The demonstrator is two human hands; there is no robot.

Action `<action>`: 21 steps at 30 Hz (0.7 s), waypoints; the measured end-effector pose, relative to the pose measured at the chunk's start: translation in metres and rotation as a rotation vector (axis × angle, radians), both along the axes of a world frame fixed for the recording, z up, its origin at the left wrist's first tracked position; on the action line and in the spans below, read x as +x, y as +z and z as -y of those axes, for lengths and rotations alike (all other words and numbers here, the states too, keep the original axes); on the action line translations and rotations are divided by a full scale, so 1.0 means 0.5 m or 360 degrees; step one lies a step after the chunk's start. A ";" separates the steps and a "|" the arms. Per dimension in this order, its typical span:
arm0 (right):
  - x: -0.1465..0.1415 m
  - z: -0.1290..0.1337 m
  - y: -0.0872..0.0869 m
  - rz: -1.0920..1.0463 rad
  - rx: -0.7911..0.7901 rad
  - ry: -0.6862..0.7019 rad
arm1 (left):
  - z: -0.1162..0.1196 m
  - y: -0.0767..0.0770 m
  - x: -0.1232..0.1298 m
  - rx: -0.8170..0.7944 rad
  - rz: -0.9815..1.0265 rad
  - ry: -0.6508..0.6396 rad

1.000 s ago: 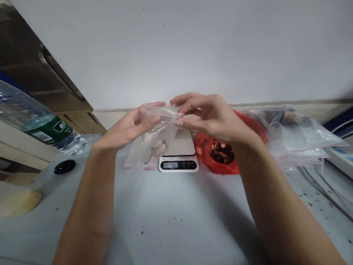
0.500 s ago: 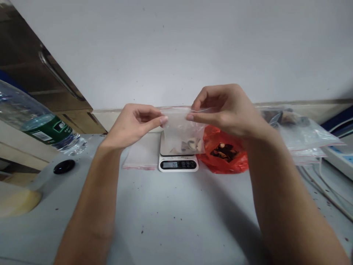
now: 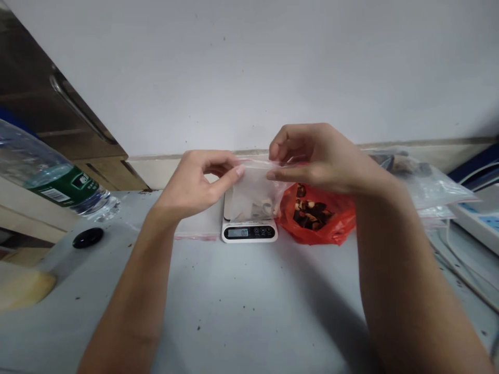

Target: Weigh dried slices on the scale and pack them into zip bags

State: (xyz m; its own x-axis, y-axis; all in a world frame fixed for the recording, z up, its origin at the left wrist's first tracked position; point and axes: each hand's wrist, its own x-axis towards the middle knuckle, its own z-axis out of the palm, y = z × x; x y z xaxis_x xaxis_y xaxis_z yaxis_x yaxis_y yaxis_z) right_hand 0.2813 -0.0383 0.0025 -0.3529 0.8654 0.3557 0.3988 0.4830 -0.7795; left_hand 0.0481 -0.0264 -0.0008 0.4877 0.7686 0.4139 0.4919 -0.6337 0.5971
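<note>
Both hands hold a small clear zip bag (image 3: 254, 193) by its top edge, above a white digital scale (image 3: 249, 231). My left hand (image 3: 197, 182) pinches the bag's left top corner. My right hand (image 3: 317, 156) pinches the right part of the top strip. A few pale and brown pieces lie at the bottom of the bag. The scale's display reads 0.0.
An orange plastic bag (image 3: 317, 221) with dark dried pieces lies right of the scale. Flat empty zip bags (image 3: 197, 228) lie left of it. Filled clear bags (image 3: 432, 184) are stacked at the right. A water bottle (image 3: 50, 182) and black cap (image 3: 88, 237) are at the left.
The bag has moved from the left of the scale to hang over it, stretched between both hands. My right hand has slid rightward along the top strip.
</note>
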 end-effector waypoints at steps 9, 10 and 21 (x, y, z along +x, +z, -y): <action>-0.022 0.003 0.005 0.0205 -0.0003 0.0122 | 0.006 -0.010 0.020 0.0197 -0.0121 -0.0086; -0.022 0.003 0.005 0.0213 0.0004 0.0135 | 0.006 -0.010 0.020 0.0195 -0.0134 -0.0105; -0.023 0.003 0.000 0.0337 0.0115 0.0139 | 0.008 -0.005 0.015 0.0278 -0.0220 -0.0007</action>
